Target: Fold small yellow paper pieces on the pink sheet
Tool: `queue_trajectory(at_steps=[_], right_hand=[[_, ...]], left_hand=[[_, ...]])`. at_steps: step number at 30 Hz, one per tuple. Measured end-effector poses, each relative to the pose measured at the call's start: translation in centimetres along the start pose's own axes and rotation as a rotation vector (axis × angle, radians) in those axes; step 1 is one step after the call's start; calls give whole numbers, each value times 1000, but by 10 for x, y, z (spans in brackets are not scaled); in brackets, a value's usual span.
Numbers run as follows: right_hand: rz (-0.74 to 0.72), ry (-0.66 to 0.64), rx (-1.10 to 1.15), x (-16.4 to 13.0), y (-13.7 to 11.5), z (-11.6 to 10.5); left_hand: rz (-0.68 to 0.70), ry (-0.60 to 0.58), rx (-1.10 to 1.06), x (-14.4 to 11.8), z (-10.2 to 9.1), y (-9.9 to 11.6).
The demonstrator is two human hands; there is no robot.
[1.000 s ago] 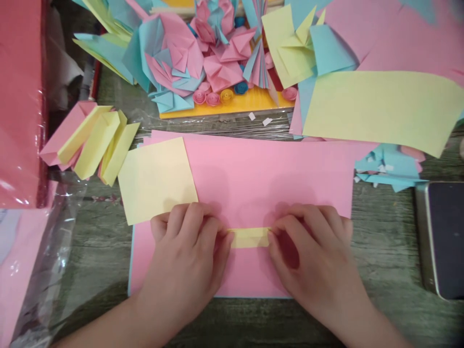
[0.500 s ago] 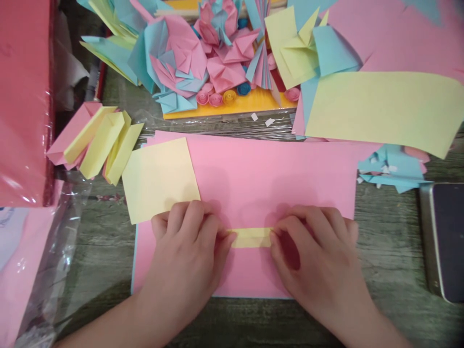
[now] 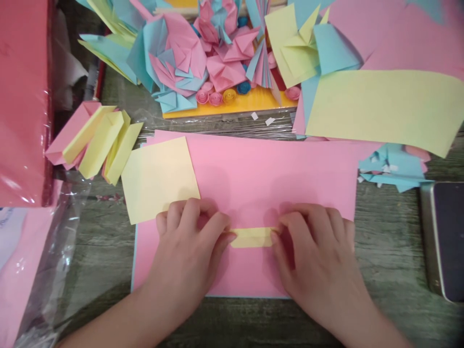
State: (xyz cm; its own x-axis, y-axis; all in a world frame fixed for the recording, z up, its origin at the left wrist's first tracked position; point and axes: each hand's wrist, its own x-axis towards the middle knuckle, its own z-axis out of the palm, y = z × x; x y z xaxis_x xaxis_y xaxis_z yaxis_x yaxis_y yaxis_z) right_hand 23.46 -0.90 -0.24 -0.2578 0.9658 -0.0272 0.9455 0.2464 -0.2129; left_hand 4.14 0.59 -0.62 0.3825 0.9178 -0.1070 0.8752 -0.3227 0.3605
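Two hands pinch a folded yellow strip (image 3: pixel 251 237) on pink sheet (image 3: pixel 268 169) near worktop's front edge: left hand (image 3: pixel 190 246) w/ fingertips closed on one end, right hand (image 3: pixel 313 256) on other. Paper likely light, flimsy; best gripped at ends.

Left hand (image 3: pixel 188 251): bare, no glove, no ring, no watch or band at wrist. Fingers short, nails trimmed short, unpainted. Right hand (image 3: pixel 319 261): bare likewise, no ring, no bracelet. Both forearms bare down to near edge of view, no sleeve or cuff showing. No marks, plasters or tattoos visible.
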Motion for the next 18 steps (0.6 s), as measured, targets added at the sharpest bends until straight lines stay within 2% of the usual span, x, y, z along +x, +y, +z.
queue_trajectory(at_steps=[8,13,18], right_hand=[[-17,-56,-60,0,4,0],[1,-81,-75,-1,3,0],[6,-87,-92,-3,3,0]], left_hand=[[85,3,34,-3,4,-2],[221,22,-9,-6,8,-2],[270,59,76,-10,11,-1]])
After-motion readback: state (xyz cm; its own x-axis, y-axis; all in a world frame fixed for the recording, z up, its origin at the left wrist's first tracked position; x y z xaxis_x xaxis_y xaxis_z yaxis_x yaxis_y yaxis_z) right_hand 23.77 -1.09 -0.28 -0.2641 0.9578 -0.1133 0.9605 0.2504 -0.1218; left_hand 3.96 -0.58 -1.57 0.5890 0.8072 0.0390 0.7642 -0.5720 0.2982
